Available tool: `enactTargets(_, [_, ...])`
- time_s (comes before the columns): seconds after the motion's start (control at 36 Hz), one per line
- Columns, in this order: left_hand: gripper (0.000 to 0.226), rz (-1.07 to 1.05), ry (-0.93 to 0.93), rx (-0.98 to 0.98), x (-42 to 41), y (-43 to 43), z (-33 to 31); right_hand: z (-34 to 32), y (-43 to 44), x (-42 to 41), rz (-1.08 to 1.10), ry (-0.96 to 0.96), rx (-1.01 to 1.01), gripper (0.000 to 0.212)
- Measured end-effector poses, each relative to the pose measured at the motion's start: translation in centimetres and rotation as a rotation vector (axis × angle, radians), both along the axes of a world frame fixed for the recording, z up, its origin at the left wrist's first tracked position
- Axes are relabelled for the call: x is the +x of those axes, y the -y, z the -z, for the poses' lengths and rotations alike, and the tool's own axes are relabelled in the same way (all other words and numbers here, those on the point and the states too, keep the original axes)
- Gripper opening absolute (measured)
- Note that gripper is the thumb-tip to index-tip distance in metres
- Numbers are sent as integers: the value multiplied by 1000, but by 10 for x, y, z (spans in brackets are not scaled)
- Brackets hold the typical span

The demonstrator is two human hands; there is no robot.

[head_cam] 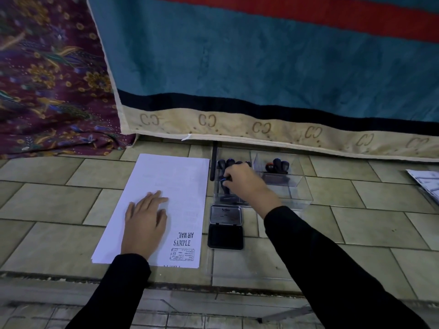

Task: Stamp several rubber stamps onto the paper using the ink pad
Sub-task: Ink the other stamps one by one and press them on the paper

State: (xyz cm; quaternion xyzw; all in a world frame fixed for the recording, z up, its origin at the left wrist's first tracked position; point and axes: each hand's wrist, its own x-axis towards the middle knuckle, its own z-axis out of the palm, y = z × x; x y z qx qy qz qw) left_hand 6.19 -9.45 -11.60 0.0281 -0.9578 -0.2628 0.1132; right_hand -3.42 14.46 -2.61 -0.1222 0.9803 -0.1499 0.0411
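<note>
The stamp [225, 189] stands upright in the near end of the clear tray [306, 201], just behind the open ink pad [225, 236]. The right hand [247, 184] has its fingers closed on the stamp's handle. Judged step: lift the stamp straight up so the other stamps [228, 163] stay put, then carry it to the pad. The left hand [145, 222] lies flat, fingers released, on the paper [175, 181], holding the sheet steady beside three finished prints [183, 248] at its near right corner
</note>
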Motion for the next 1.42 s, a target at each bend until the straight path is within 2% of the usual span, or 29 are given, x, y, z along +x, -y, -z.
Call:
enactTargets(0.14, [32, -2, 7, 171, -2, 5, -4, 5, 9, 1, 2, -78, 48, 23])
enactTargets(0.22, [31, -22, 44, 343, -5, 6, -11, 7, 13, -1, 24, -81, 38, 24])
enactTargets(0.33, [25, -67, 146, 616, -7, 14, -15, 10, 10, -4, 67, -59, -113, 10])
enactTargets(0.44, [25, -91, 126, 826, -6, 12, -20, 6, -2, -5, 111, -57, -347, 13])
enactTargets(0.53, [29, -109, 14, 760, -4, 5, -23, -6, -10, 3, 144, -87, -510, 22])
enactTargets(0.61, [26, -71, -114, 554, -2, -4, -24, -16, -17, 22, 166, -136, -644, 17])
enactTargets(0.67, [21, -5, -167, 414, -1, -10, -23, -18, -21, 40, 148, -119, -757, 15])
enactTargets(0.72, [19, 115, -152, 379, 2, -19, -24, -16, -23, 60, 123, -107, -827, 18])
enactTargets(0.78, [28, 267, -89, 344, 6, -29, -24, -9, -23, 78, 83, -95, -802, 24])
enactTargets(0.86, [64, 450, -16, 187, 9, -45, -21, 3, -23, 100, 7, -128, -706, 24])
enactTargets(0.92, [90, 501, 15, 103, 10, -54, -16, 10, -22, 110, -35, -163, -675, 22])
enactTargets(0.97, [105, 510, 41, 65, 10, -59, -11, 13, -22, 116, -58, -191, -638, 21])
enactTargets(1.06, [110, 501, 52, 63, 10, -60, -6, 15, -21, 121, -79, -223, -598, 20])
enactTargets(1.42, [106, 472, 22, 30, 10, -62, -1, 24, -18, 129, -93, -226, -535, 15])
